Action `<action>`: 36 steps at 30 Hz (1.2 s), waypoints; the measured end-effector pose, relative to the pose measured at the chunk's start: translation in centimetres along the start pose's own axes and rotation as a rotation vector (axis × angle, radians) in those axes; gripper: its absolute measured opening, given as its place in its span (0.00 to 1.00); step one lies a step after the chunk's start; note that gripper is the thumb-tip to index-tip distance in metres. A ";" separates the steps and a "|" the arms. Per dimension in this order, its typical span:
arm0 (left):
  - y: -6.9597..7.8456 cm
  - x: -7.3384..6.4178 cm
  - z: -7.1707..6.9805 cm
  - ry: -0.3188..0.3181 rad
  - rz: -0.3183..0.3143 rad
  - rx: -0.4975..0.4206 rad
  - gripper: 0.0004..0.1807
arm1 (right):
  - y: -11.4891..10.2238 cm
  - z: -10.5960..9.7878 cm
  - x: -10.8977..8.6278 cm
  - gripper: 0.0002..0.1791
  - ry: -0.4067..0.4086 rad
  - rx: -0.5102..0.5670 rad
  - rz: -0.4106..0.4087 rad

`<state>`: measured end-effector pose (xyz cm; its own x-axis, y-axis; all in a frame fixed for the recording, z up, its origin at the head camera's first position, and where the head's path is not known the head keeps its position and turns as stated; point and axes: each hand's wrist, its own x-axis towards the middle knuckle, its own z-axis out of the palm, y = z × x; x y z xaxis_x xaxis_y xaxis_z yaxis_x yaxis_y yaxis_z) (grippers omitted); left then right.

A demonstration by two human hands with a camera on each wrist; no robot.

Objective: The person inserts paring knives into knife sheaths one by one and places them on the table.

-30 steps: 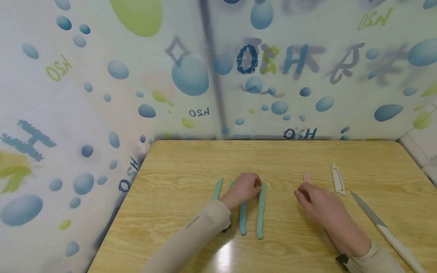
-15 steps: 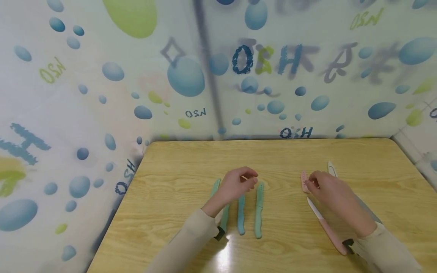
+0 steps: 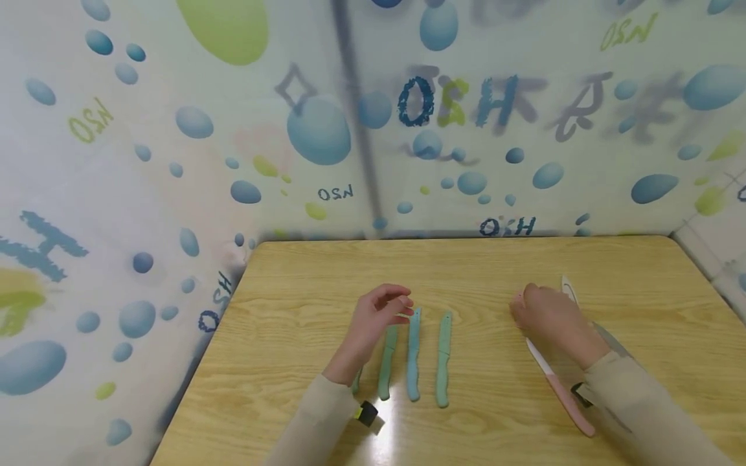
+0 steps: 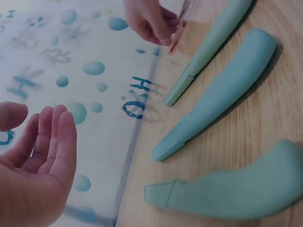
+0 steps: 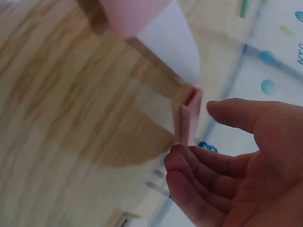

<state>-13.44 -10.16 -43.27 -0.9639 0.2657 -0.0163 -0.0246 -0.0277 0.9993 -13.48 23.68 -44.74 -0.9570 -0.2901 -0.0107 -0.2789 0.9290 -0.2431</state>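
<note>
Right wrist view: pink sheath (image 5: 191, 118) at the fingertips of the right hand (image 5: 236, 163), thumb apart from it.
Taking up the sheath seems the step in hand; next, thumb and fingers would need to pinch it. The pink-handled knife (image 3: 564, 396) lies just on the near side of that forward-reaching hand. The left hand (image 3: 373, 318), fingers loosely bent and holding nothing, hovers beside the blue knife (image 3: 413, 362).
</note>
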 end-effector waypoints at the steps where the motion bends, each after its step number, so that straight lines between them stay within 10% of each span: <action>1: 0.0 -0.2 -0.3 0.013 0.002 -0.015 0.13 | 0.0 0.2 0.2 0.15 -0.008 -0.004 0.009; 6: 0.0 -0.8 -1.3 0.082 0.006 -0.058 0.11 | -0.4 0.9 1.2 0.14 -0.044 0.108 0.129; 25: 0.1 -0.9 -0.2 0.060 -0.013 -0.040 0.11 | -4.8 2.1 2.6 0.15 0.040 0.099 -0.023; 36: 1.6 3.8 6.4 -0.241 0.061 0.543 0.12 | -1.5 -0.9 -0.4 0.19 -0.082 0.171 0.170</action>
<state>-15.40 -3.04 -41.56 -0.8706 0.4919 -0.0137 0.2294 0.4303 0.8730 -12.80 22.62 -43.54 -0.9772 -0.1574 -0.1426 -0.0904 0.9158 -0.3914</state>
